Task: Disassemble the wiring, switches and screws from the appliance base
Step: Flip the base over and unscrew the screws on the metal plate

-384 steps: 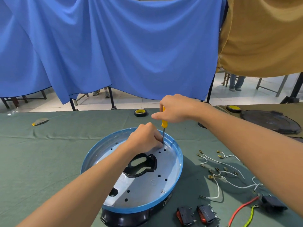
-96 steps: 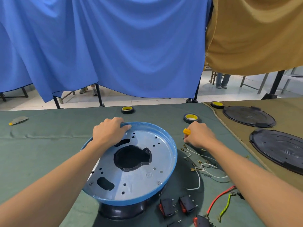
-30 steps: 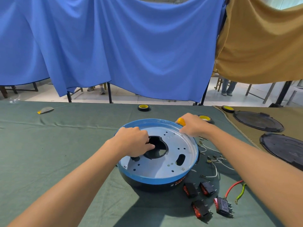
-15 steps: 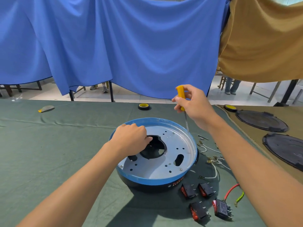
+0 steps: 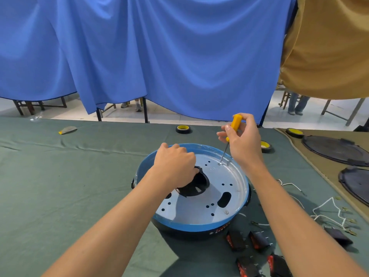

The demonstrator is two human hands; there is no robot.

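Yellow screwdriver point(image 5: 235, 123) pinched (right hand point(image 5: 242, 141)), left hand point(image 5: 174, 166) gripping base point(image 5: 199, 225)

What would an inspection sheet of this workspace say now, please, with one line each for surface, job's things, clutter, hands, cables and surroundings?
Surface: green cloth-covered table; brown cloth at right.
Job's things: round blue-rimmed appliance base with a silver plate; yellow-handled screwdriver, tip on a far screw; black-and-red rocker switches lying loose in front.
Clutter: three black tape rolls with yellow cores; black round discs; small grey scrap.
Hands: left hand grips the edge of the base's central opening; right hand pinches the screwdriver handle.
Cables: loose white wires with terminals on the cloth, right of the base.
Surroundings: blue curtain, tan curtain; a person's legs beyond.
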